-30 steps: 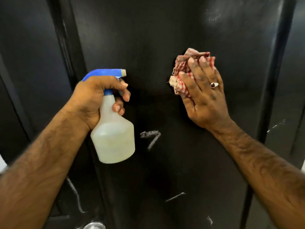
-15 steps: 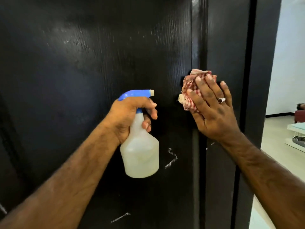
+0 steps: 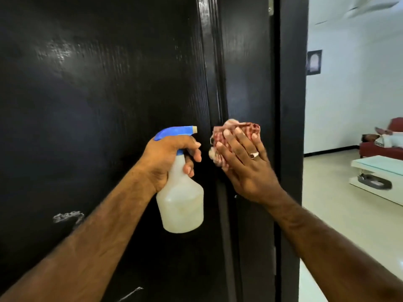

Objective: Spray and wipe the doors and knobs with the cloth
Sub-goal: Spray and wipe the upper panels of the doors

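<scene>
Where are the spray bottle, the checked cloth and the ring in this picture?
spray bottle [image 3: 180, 203], head view, on its translucent white body below the left hand.
checked cloth [image 3: 253, 127], head view, on the red and white fold above the right hand's fingertips.
ring [image 3: 254, 154], head view, on the band on a right-hand finger.

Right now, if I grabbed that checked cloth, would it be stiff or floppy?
Probably floppy: the cloth is bunched into soft folds under the right hand. Likely light too, since straight fingers alone press it on the door.
</scene>
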A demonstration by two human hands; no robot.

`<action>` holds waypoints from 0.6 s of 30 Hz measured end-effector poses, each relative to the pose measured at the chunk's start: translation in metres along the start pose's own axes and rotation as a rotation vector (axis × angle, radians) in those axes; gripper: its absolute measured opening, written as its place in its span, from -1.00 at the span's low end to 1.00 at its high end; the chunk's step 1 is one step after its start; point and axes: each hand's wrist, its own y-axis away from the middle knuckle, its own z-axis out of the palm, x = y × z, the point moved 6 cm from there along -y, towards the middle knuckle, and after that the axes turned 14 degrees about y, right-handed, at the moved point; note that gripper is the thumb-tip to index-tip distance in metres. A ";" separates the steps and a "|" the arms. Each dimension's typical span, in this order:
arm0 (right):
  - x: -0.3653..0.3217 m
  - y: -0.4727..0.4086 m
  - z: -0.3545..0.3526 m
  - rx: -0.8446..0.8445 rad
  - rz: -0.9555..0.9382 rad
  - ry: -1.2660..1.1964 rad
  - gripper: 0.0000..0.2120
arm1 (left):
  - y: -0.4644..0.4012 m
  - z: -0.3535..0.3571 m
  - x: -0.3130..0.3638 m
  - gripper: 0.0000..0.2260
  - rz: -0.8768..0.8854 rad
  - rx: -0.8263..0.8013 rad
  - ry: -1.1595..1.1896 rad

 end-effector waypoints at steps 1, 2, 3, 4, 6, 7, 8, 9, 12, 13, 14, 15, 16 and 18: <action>0.011 0.012 -0.003 0.002 -0.032 0.007 -0.43 | 0.001 0.004 -0.007 -0.90 -0.013 -0.011 0.001; 0.026 0.018 -0.005 0.017 0.001 0.016 -0.43 | 0.003 0.005 -0.014 -0.91 -0.029 -0.023 0.000; 0.043 0.016 -0.006 0.037 0.099 0.005 -0.42 | 0.005 0.005 -0.022 -0.92 -0.050 -0.031 0.001; 0.057 0.008 -0.006 0.059 0.243 -0.026 -0.43 | 0.006 0.005 -0.030 -0.92 -0.070 -0.034 0.002; 0.063 -0.014 -0.003 0.065 0.464 -0.056 -0.44 | 0.011 0.006 -0.049 -0.92 -0.111 -0.029 0.003; 0.056 -0.020 -0.003 0.059 0.479 -0.061 -0.44 | 0.015 0.007 -0.060 -0.92 -0.130 -0.025 0.004; 0.048 -0.020 -0.003 0.049 0.426 -0.060 -0.43 | 0.019 0.008 -0.072 -0.89 -0.143 -0.020 -0.007; 0.039 -0.011 -0.002 0.037 0.345 -0.060 -0.43 | 0.024 0.007 -0.085 -0.83 -0.151 -0.017 -0.027; 0.004 0.062 0.005 -0.063 0.118 -0.047 -0.39 | 0.035 0.000 -0.115 -0.81 -0.171 -0.021 -0.042; -0.007 0.092 0.007 -0.105 0.046 -0.028 -0.37 | 0.037 -0.003 -0.120 -0.85 -0.169 -0.020 -0.030; -0.009 0.117 0.009 -0.122 -0.017 -0.003 -0.36 | 0.037 -0.007 -0.122 -0.86 -0.164 -0.021 -0.024; -0.004 0.129 0.009 -0.124 -0.046 0.012 -0.35 | 0.038 -0.010 -0.123 -0.85 -0.160 -0.022 -0.021; 0.006 0.130 0.009 -0.110 -0.017 0.006 -0.36 | 0.038 -0.014 -0.123 -0.83 -0.150 -0.021 -0.019; 0.026 0.105 0.007 -0.032 0.204 -0.044 -0.42 | 0.037 -0.018 -0.121 -0.83 -0.116 -0.016 -0.024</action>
